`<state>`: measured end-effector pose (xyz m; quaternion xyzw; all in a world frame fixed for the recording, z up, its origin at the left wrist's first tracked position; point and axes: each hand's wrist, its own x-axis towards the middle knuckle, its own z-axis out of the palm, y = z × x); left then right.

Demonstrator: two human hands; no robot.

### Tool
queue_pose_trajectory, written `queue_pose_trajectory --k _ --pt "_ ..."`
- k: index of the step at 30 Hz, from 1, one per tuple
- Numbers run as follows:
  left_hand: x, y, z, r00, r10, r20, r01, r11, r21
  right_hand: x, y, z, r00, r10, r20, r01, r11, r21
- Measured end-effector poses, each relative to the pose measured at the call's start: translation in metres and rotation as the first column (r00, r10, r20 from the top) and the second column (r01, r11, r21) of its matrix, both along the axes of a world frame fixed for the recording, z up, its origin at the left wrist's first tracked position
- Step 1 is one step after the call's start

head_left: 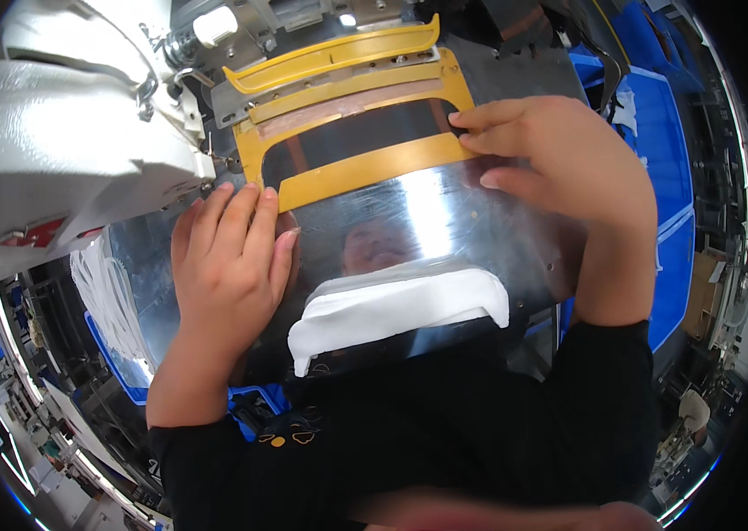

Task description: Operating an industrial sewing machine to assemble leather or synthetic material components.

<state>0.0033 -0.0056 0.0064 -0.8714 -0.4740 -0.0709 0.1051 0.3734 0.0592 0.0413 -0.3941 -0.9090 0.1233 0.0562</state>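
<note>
On the shiny metal work surface (pixel 338 239) lies a flat yellow frame-shaped template (pixel 374 170) around a dark opening. The fingers of my left hand (pixel 232 252) are stretched out, and their tips touch the template's near left corner. At its right end, my right hand (pixel 560 155) rests extended fingertips on the edge, with the thumb apart. Neither hand grips anything. Just beyond the template is a curved yellow bar (pixel 334 57) with raised ends. Stacked white cut pieces (pixel 405 305) with turned-down ends lie near my body.
A large white sewing machine head (pixel 64 115) stands close on the left, its needle area beside the template's left end. White strips (pixel 113 283) hang below it. Blue bins (pixel 670 168) line the right side. Another blue container (pixel 259 403) sits below the surface's near edge.
</note>
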Motion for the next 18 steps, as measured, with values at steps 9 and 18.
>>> queue_pose_trajectory --k 9,18 --pt "-0.001 0.004 0.003 0.967 -0.061 0.247 0.082 0.994 -0.075 0.005 0.040 -0.035 0.604 -0.516 -0.607 0.143 0.820 -0.554" --pt "-0.008 0.006 -0.002 0.956 -0.091 0.279 0.094 0.996 0.003 0.026 0.058 -0.040 0.461 -0.550 -0.696 0.086 0.808 -0.582"
